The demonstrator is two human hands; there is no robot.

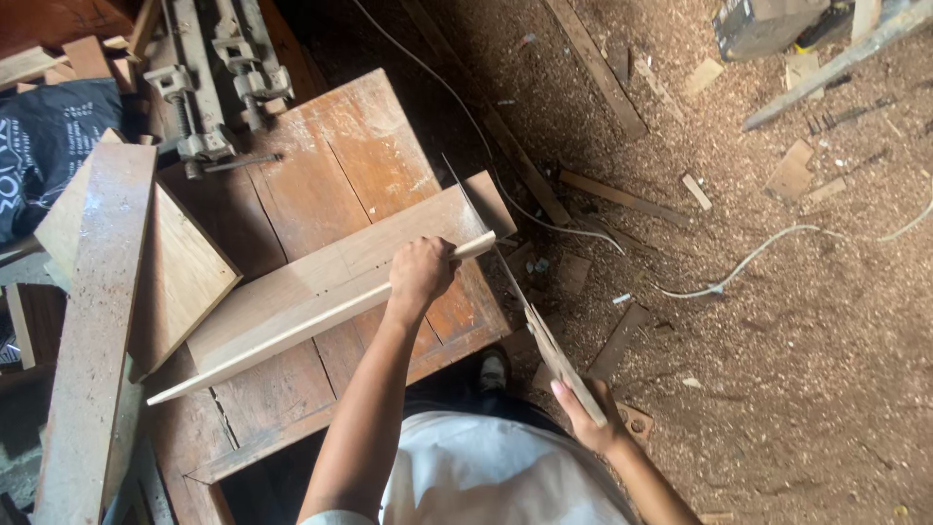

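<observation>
Two hands at work: the left hand [421,274] is clenched down over a long pale tapered wooden board [321,297], pinning it flat across the reddish-brown wooden worktop [340,160], near the worktop's right edge. The right hand [586,416] is wrapped around the light wooden handle of a thin-bladed handsaw [530,321], whose blade runs up to meet the board's right end just beyond the left knuckles. By the look of it the cut sits right at that end of the board; how deep the blade has gone I cannot tell, and no offcut has dropped free, so the piece looks whole for now. Count it up: one board under the hand, one saw, two wider pale planks [107,292] stacked at the worktop's left edge, and two grey metal bar clamps [209,78] lying at its far edge. One white cable [768,255] snakes over the sawdust-covered floor [777,369], among scattered wood scraps.
</observation>
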